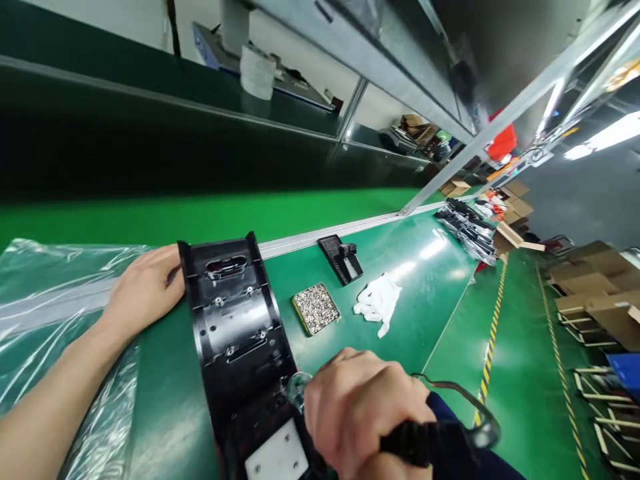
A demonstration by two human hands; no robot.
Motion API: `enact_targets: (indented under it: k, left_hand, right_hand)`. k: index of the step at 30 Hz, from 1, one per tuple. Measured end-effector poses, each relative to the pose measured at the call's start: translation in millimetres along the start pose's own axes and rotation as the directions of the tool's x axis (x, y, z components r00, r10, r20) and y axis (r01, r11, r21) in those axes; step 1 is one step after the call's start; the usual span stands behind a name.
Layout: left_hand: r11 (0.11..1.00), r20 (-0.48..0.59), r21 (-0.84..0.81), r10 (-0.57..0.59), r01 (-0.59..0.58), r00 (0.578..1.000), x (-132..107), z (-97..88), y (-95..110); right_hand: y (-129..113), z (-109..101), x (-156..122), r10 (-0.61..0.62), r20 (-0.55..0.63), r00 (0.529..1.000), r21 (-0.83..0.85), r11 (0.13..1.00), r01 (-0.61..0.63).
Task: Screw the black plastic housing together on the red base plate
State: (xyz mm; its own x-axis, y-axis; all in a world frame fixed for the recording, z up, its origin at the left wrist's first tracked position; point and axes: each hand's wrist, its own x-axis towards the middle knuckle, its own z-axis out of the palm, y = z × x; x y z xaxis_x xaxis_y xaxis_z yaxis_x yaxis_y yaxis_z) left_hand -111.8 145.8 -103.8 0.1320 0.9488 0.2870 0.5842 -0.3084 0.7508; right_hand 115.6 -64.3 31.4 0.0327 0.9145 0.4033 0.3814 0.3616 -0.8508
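Head view looks down on a smooth green table [430, 313] with a curved black plastic housing [235, 333] lying across its middle, its glossy surface pierced by slots and small screw holes and carrying a flat white rectangular plate [275, 457] at the near end. The left hand [143, 287] rests at the far end of the housing, fingers curled loosely against its edge, touching it rather than gripping it. The right hand [363, 407] is wrapped tight around the ribbed black grip of a powered screwdriver [415, 440], whose clear rounded nose [299, 388] meets the housing near the white plate; a thin dark cable [460, 393] loops away from the tool to the right. The two hands are well apart, one at each end of the housing. Crinkled clear plastic sheeting [45, 293] covers the table to the left, under the left forearm. Beyond the housing sits a small square tin of shiny silver screws [316, 308], and near it a crumpled white cloth glove [379, 298]. A smaller flat black plastic part [343, 259] lies further back, beside a grey metal rail [320, 237] that edges the table
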Motion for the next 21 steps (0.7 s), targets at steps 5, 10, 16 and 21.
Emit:
enact_targets:
  k: [5, 10, 16, 21]
  left_hand:
    - [0.997, 0.030, 0.035, -0.071, 0.070, 0.997, -2.2, -1.7, -7.9]
    - [0.996, 0.038, 0.091, -0.017, 0.014, 0.999, -2.1, 0.7, -24.5]
    - [0.993, 0.035, 0.106, -0.047, 0.043, 0.998, -3.5, -1.7, -13.7]
    - [0.950, 0.065, 0.312, -0.040, 0.017, 0.997, -5.1, -2.4, -0.7]
  right_hand:
    - [10.8, -4.5, -13.6, 0.136, -0.103, 0.985, -0.078, 0.987, -0.144]
    - [23.4, -4.8, -23.7, 0.172, -0.064, 0.983, -0.053, 0.983, -0.175]
    - [24.5, -2.4, -24.4, 0.240, -0.136, 0.961, -0.234, 0.935, -0.266]
    - [13.9, -7.1, -23.2, 0.259, -0.036, 0.965, -0.386, 0.887, -0.252]
